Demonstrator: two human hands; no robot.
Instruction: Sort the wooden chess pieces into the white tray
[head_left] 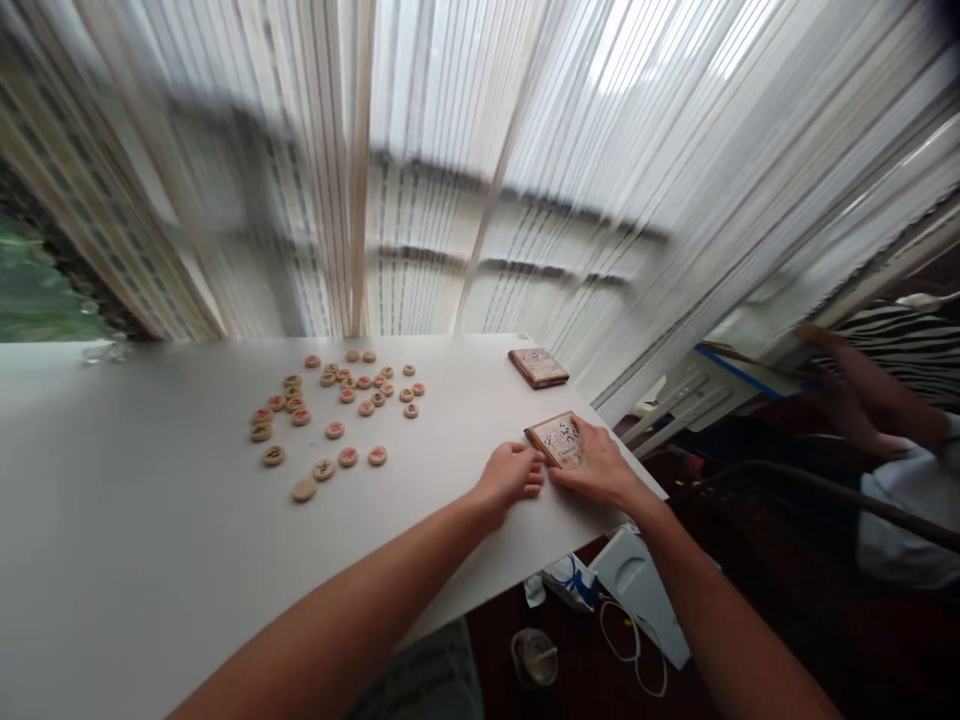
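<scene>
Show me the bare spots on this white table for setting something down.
The white table is bare left of the round pieces, and between them and the left hand and far block. It is crowded among the pieces and around the near block, with the right hand on it.

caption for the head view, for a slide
Two bare hands at a flat brown wooden box on a white table, round wooden discs scattered left
</scene>
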